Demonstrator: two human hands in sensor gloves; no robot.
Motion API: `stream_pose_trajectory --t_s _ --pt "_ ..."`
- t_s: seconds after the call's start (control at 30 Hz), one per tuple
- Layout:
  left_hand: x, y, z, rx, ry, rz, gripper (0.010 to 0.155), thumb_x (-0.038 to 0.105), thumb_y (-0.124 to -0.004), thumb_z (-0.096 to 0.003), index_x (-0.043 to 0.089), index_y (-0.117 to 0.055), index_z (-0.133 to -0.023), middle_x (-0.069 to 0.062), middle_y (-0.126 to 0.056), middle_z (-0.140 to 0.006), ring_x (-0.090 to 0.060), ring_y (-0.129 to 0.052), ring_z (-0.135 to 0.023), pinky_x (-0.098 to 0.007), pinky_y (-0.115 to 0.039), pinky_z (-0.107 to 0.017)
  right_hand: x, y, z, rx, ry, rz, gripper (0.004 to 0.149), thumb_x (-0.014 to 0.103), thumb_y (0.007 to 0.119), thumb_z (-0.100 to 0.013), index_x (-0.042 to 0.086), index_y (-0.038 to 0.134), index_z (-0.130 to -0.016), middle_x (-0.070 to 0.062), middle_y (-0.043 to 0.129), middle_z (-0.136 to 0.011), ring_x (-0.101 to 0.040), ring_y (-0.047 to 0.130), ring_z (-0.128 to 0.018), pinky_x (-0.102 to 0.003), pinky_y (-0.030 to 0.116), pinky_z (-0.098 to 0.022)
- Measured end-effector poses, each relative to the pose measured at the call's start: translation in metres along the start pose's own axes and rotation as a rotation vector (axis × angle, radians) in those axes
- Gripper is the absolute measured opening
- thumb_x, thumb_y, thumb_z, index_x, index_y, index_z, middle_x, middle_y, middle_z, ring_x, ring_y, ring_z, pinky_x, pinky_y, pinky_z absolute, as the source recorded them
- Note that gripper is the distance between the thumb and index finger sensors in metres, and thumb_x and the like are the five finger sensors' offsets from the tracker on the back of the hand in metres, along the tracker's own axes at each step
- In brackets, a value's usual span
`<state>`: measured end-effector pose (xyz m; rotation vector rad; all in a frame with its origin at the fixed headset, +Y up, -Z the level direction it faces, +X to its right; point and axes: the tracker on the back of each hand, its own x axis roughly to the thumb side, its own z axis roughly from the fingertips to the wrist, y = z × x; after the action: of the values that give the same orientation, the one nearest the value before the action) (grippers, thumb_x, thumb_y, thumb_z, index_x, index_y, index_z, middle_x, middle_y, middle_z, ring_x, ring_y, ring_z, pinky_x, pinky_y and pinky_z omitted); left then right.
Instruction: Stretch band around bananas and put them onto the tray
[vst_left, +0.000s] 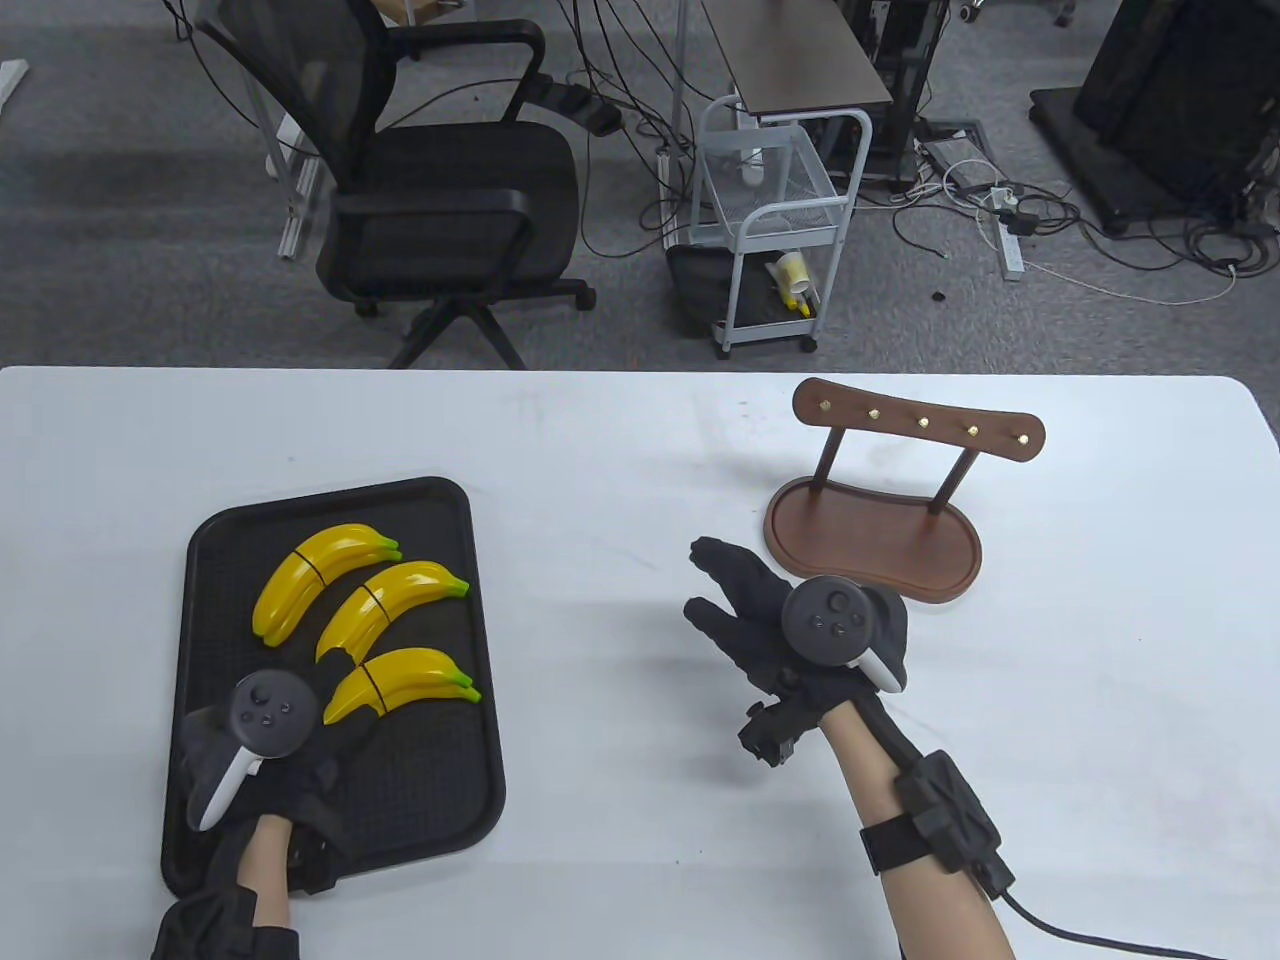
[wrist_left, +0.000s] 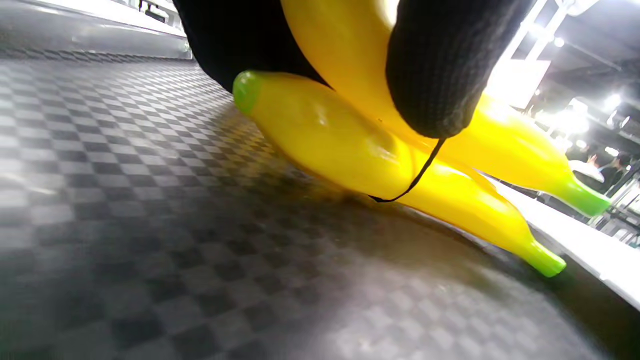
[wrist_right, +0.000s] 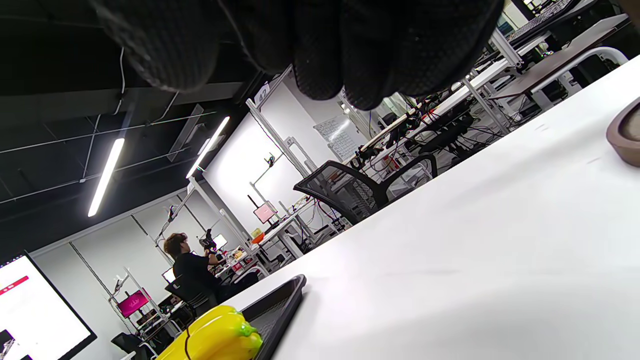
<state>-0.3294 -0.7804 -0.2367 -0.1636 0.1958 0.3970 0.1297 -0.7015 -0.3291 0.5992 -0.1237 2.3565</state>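
While the left hand (vst_left: 262, 745) rests low over the near end of the black tray (vst_left: 455, 800), its fingers (wrist_left: 440, 75) hold the nearest bunch of toy bananas (vst_left: 402, 682). The left wrist view shows a fingertip pressed on the yellow skin, with a thin black band (wrist_left: 415, 177) running down from it and around the bunch. This bunch sits on the tray's bumpy floor, or just above it; I cannot tell if its full weight is down.

The right hand (vst_left: 800, 630) is out over the white tabletop (vst_left: 620, 450), well apart from the tray. Its fingers are spread loosely and hold nothing.

A little farther up the tray lie 2 more banana bunches, the middle bunch (vst_left: 392, 604) and the far bunch (vst_left: 322, 577), each with a dark band around it. So all 3 bunches look banded and on the tray.

To do this step well, I think the left hand should let go slowly and lift straight up, so the band does not catch on a finger and snap off. It should not bump the middle bunch just beside it.

Beyond the right hand stands a brown wooden rack (vst_left: 872, 520) with small brass pegs.
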Motion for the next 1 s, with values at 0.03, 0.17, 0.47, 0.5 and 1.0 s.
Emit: stream_pose_trajectory --t_s 0.03,0.17,0.47,0.5,1.0 --pt "0.000 0.000 0.000 -0.001 -0.001 0.003 0.066 0.042 -0.086 -0.0521 0.031 -0.054 -0.109 0.006 -0.074 -0.111 -0.024 -0.085 -0.098 -0.046 -0.068 -0.078 0.000 0.000 0.000 0.001 0.000 0.000 0.065 0.043 0.071 -0.057 0.011 0.052 -0.111 -0.018 0.064 -0.110 -0.043 0.073 -0.094 -0.056 0.071 -0.062" --pt "-0.001 -0.001 0.000 -0.006 -0.003 0.020 0.067 0.043 -0.086 -0.0518 0.030 -0.054 -0.109 0.005 -0.074 -0.111 -0.025 -0.085 -0.099 -0.047 -0.068 -0.078 -0.001 0.001 0.000 0.004 0.001 0.004 0.065 0.043 0.071 -0.057 0.011 0.052 -0.111 -0.018 0.064 -0.110 -0.043 0.073 -0.094 -0.056 0.071 -0.062" --pt "0.000 0.002 0.002 0.016 -0.014 0.033 0.066 0.047 -0.084 -0.0519 0.029 -0.056 -0.109 0.003 -0.074 -0.112 -0.027 -0.085 -0.099 -0.048 -0.068 -0.078 -0.002 0.000 0.000 0.001 0.005 0.004 0.065 0.043 0.071 -0.057 0.011 0.052 -0.111 -0.018 0.064 -0.110 -0.043 0.073 -0.094 -0.056 0.071 -0.062" --pt "0.001 0.003 0.002 0.023 -0.017 0.033 0.066 0.047 -0.084 -0.0520 0.029 -0.056 -0.109 0.003 -0.074 -0.112 -0.027 -0.085 -0.098 -0.048 -0.068 -0.077 -0.002 0.000 0.000 0.000 0.005 0.004 0.065 0.043 0.071 -0.057 0.011 0.053 -0.111 -0.018 0.064 -0.110 -0.043 0.073 -0.094 -0.056 0.071 -0.062" --pt "0.009 0.036 0.006 0.131 -0.056 0.115 0.064 0.048 -0.082 -0.0539 0.029 -0.056 -0.110 0.002 -0.074 -0.112 -0.028 -0.085 -0.099 -0.049 -0.068 -0.077 -0.005 -0.002 0.000 -0.005 0.007 -0.002 0.065 0.043 0.071 -0.057 0.011 0.053 -0.111 -0.018 0.064 -0.110 -0.043 0.073 -0.094 -0.056 0.071 -0.062"
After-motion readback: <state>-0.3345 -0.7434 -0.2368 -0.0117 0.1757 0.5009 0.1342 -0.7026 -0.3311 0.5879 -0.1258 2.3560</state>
